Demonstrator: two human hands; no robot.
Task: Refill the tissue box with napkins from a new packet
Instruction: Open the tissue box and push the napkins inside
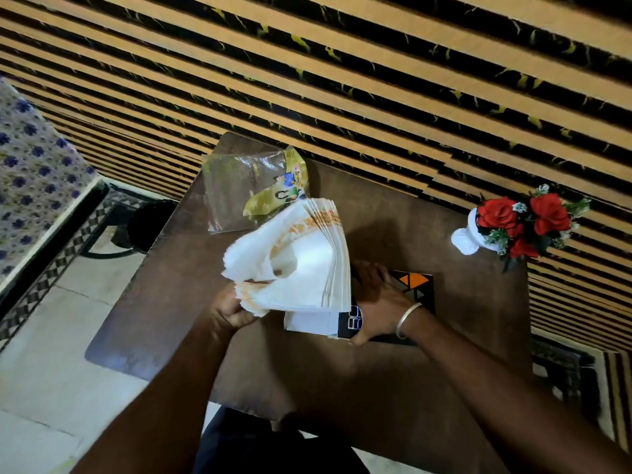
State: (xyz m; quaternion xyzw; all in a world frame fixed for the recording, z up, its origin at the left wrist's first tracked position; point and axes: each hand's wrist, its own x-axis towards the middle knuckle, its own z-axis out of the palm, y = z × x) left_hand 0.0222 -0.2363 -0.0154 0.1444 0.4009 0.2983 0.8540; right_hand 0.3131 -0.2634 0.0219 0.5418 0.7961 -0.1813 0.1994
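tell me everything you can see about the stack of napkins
The stack of napkins is thin white paper with an orange printed border along the edges. It is out of the packet, held above the brown table, tilted and fanned so the layers splay at the upper right. The left hand grips its lower left corner. Its lower right edge sits over the open end of the tissue box.

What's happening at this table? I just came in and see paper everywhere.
A person is refilling a tissue box. The left hand grips a fanned stack of white napkins with orange edging, held above the brown table. The right hand steadies the black tissue box, whose white end flap is open. The emptied plastic packet lies behind. The napkins are not in the box yet. A vase of red flowers stands to the right.
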